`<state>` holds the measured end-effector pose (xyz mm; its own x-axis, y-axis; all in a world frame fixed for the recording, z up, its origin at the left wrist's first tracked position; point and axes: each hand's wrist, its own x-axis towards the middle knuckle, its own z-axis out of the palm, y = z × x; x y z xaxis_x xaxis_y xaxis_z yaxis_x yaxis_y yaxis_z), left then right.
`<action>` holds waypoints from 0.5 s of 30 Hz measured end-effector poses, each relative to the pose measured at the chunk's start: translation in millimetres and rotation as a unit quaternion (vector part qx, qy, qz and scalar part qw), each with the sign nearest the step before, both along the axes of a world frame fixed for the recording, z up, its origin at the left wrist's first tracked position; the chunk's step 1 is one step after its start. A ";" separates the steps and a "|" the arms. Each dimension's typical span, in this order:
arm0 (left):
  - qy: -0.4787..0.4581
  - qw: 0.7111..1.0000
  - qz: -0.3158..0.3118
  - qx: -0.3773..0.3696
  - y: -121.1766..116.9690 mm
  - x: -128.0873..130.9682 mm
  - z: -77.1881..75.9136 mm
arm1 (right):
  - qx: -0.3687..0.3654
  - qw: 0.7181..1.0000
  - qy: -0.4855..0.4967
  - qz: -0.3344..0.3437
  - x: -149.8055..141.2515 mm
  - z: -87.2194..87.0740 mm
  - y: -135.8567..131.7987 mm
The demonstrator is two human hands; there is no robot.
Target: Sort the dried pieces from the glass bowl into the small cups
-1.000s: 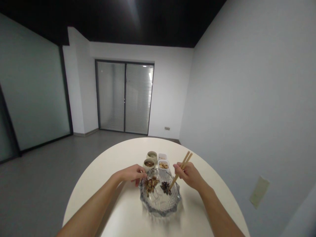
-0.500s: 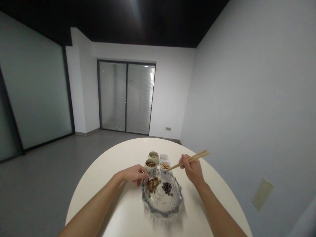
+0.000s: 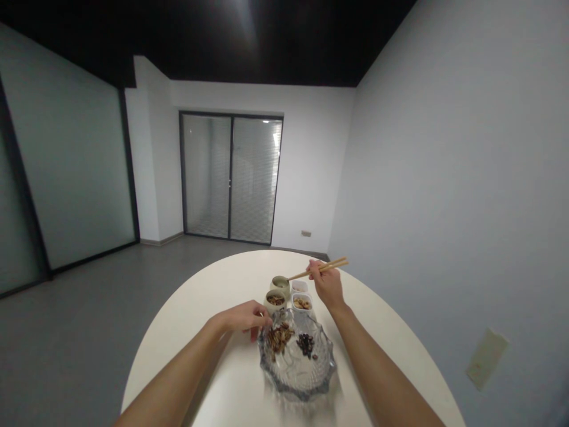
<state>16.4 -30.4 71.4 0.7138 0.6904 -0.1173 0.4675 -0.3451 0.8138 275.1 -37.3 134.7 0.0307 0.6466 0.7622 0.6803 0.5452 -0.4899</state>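
My right hand (image 3: pixel 326 280) is closed round a pair of wooden chopsticks (image 3: pixel 336 263). Their tips reach the rim of the back-left greenish cup (image 3: pixel 274 289); whether they pinch anything is too small to tell. My left hand (image 3: pixel 247 318) grips the left rim of a scalloped glass bowl (image 3: pixel 299 376) with its fingertips. Inside the bowl lie a brown heap of dried pieces (image 3: pixel 279 339) on the left and a pile of dark beans or seeds (image 3: pixel 306 344) on the right.
Just behind the bowl stand a second round cup (image 3: pixel 268 307) with brown pieces, a white square dish (image 3: pixel 310 309) of pale tan pieces, and another white dish (image 3: pixel 300 283) behind it. All rest on a round white table (image 3: pixel 186 308). A white wall (image 3: pixel 444 178) rises on the right.
My right hand and the chopsticks have moved away from me and left, from near the bowl's far rim to the back-left cup. My left hand stays on the bowl's rim.
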 end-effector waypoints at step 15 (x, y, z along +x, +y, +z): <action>-0.005 1.000 -0.011 0.009 0.7 -0.2 -1.0 | -0.075 0.997 -0.014 0.027 7.2 -25.3 -10.0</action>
<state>16.2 -29.7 70.4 0.7307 0.6757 -0.0976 0.4506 -0.3699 0.8125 282.3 -47.4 109.4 -0.0260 0.7534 0.6570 0.6666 0.5029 -0.5503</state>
